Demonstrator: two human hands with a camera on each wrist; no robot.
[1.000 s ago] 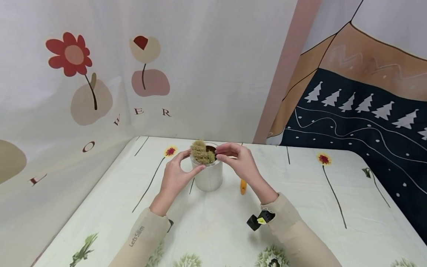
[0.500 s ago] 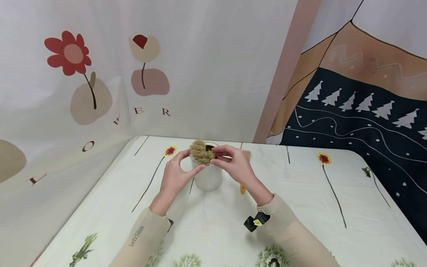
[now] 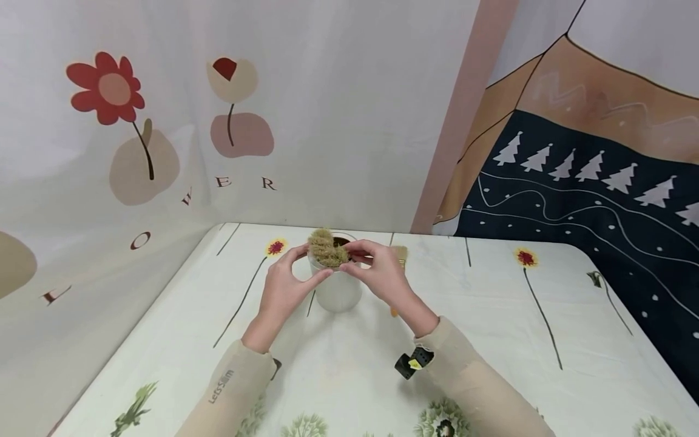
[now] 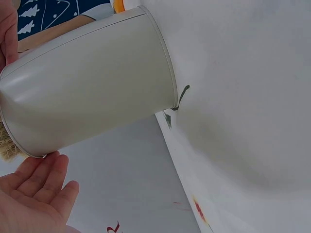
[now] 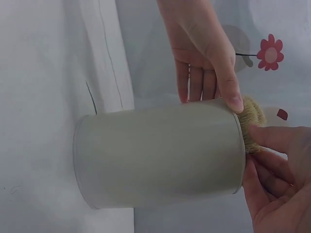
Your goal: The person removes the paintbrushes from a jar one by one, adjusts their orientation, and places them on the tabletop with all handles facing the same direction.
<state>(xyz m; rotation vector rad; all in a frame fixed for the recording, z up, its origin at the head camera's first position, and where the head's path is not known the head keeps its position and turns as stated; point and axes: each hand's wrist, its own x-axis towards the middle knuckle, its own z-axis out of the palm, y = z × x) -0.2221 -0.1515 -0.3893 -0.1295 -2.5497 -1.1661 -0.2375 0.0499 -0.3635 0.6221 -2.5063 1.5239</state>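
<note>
A white cylindrical pot (image 3: 338, 292) stands on the table, dark inside at its far side. Yellow-green dried moss (image 3: 323, 247) sits at its mouth, bulging over the left of the rim. My left hand (image 3: 283, 286) holds the pot around the rim, thumb in front and fingers on the left side. With thumb and fingers, my right hand (image 3: 382, 272) pinches the moss at the right of the opening. The right wrist view has the thumb against the moss (image 5: 251, 115) and the other fingers curled at the rim. In the left wrist view the pot's wall (image 4: 92, 82) fills much of the picture.
A flat brush (image 3: 401, 254) with an orange handle lies right of the pot, partly hidden behind my right hand. A flower-printed cloth (image 3: 491, 328) covers the table. Printed curtains (image 3: 338, 121) hang along its back and sides.
My right hand has moved a little left and inward from the pot's right rim onto the moss, uncovering the brush bristles. The left hand keeps its hold on the pot.
</note>
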